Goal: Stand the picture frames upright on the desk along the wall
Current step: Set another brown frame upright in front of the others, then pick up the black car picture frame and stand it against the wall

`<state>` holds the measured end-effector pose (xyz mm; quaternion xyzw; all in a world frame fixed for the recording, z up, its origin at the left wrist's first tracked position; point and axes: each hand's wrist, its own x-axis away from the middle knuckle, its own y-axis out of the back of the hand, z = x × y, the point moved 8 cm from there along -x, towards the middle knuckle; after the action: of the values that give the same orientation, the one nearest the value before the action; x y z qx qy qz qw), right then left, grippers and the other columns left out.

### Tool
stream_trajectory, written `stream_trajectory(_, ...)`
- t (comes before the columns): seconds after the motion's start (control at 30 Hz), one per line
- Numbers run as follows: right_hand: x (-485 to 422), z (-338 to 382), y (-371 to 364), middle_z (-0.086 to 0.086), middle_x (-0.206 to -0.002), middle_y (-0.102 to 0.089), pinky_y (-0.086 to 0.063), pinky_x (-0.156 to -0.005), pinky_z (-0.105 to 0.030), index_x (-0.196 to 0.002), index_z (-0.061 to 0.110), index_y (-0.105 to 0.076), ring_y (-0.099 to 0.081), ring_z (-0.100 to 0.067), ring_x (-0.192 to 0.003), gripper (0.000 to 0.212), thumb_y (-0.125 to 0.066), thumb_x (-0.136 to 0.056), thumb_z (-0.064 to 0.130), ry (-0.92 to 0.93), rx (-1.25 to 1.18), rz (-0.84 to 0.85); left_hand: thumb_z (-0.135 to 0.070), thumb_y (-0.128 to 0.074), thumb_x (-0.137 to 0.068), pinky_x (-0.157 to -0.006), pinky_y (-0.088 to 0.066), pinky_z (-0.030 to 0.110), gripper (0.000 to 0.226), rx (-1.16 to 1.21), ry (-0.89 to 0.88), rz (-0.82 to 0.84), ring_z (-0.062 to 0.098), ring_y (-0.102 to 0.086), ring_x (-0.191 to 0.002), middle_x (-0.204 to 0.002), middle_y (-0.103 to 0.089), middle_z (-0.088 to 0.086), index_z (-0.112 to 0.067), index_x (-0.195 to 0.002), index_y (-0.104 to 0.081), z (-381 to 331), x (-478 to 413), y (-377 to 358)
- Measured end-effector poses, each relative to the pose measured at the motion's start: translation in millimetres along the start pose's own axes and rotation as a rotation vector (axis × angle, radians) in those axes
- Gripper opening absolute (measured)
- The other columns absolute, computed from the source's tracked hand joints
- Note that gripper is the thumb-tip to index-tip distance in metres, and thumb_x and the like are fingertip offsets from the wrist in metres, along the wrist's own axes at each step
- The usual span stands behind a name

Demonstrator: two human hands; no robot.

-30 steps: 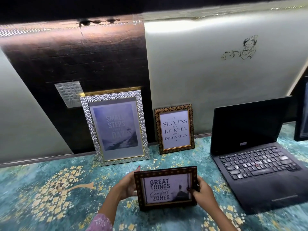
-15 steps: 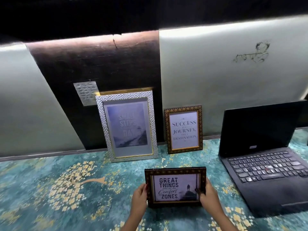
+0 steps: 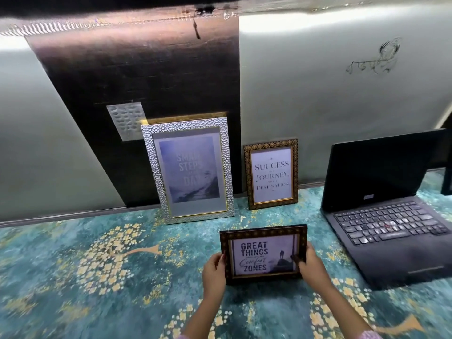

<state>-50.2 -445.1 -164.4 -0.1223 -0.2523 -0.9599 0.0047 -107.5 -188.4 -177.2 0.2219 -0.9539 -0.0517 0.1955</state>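
A small dark landscape frame (image 3: 263, 255) reading "Great things... comfort zones" stands tilted up in the middle of the desk. My left hand (image 3: 214, 270) grips its left edge and my right hand (image 3: 311, 266) grips its right edge. Behind it, a tall silver hammered frame (image 3: 188, 170) leans upright against the dark wall panel. A smaller gold-patterned frame (image 3: 272, 174) reading "Success is a journey" leans against the pale wall to its right.
An open black laptop (image 3: 389, 206) sits at the right, close to the held frame. The desk (image 3: 73, 253) has a teal surface with yellow flower patterns. Another dark object (image 3: 447, 179) shows at the far right edge.
The held frame stays in both hands, at about the same spot on the desk. The view has shifted a little, so everything sits slightly differently in the picture.
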Motion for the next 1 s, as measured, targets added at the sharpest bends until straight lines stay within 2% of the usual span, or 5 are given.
stream_trajectory(0.13, 24.2, -0.2, 20.2, -0.007, -0.118, -0.043, -0.039, -0.097, -0.044, -0.136, 0.018, -0.024, -0.041, -0.021, -0.115, 0.062, -0.056, -0.085, 0.004, 0.073, -0.202, -0.119, -0.012, -0.045, -0.093, -0.083, -0.043, 0.032, 0.045, -0.022, -0.119, -0.199, 0.017, -0.044, -0.106, -0.121, -0.038, 0.004, -0.009, -0.135, -0.03, -3.6, 41.8, 3.9)
stream_trajectory(0.3, 64.4, -20.4, 54.2, -0.01, -0.123, -0.044, -0.037, -0.098, -0.042, -0.128, 0.014, -0.036, -0.044, -0.026, -0.118, 0.052, -0.057, -0.083, -0.003, 0.073, -0.427, -0.212, 0.0, -0.053, -0.085, -0.111, -0.023, 0.023, 0.059, -0.189, -0.349, -0.02, 0.005, -0.029, -0.127, -0.133, -0.031, -0.01, -0.015, -0.138, -0.03, -5.1, 99.8, -44.5)
stream_trajectory(0.57, 88.6, -67.1, 163.2, -0.011, -0.12, -0.047, -0.046, -0.088, -0.032, -0.114, 0.017, -0.041, -0.045, -0.032, -0.122, 0.037, -0.051, -0.086, -0.005, 0.124, -0.58, -0.296, -0.01, -0.047, -0.086, -0.108, -0.028, 0.02, 0.041, -0.43, -0.605, 0.424, 0.004, -0.038, -0.127, -0.136, -0.045, -0.006, -0.025, -0.125, -0.043, -52.5, 172.4, -187.1)
stream_trajectory(0.83, 97.8, -128.8, 341.3, -0.01, -0.114, -0.051, -0.046, -0.072, -0.001, -0.1, 0.028, -0.049, -0.048, -0.024, -0.11, 0.038, -0.053, -0.084, -0.005, 0.245, -0.56, -0.374, -0.008, -0.051, -0.085, -0.074, -0.042, 0.028, 0.039, -0.326, -0.652, 0.455, 0.038, -0.058, -0.101, -0.114, -0.062, 0.017, -0.011, -0.124, -0.05, -98.9, 255.2, -355.6)
stream_trajectory(1.0, 95.3, -155.2, 435.2, -0.009, -0.113, -0.052, -0.048, -0.068, -0.001, -0.099, 0.029, -0.051, -0.05, -0.021, -0.105, 0.037, -0.053, -0.084, -0.004, 0.286, -0.563, -0.409, -0.006, -0.053, -0.084, -0.083, -0.031, 0.007, 0.034, -0.284, -0.758, 0.445, 0.008, -0.051, -0.105, -0.112, -0.055, -0.006, -0.009, -0.117, -0.056, -137.5, 297.1, -432.6)
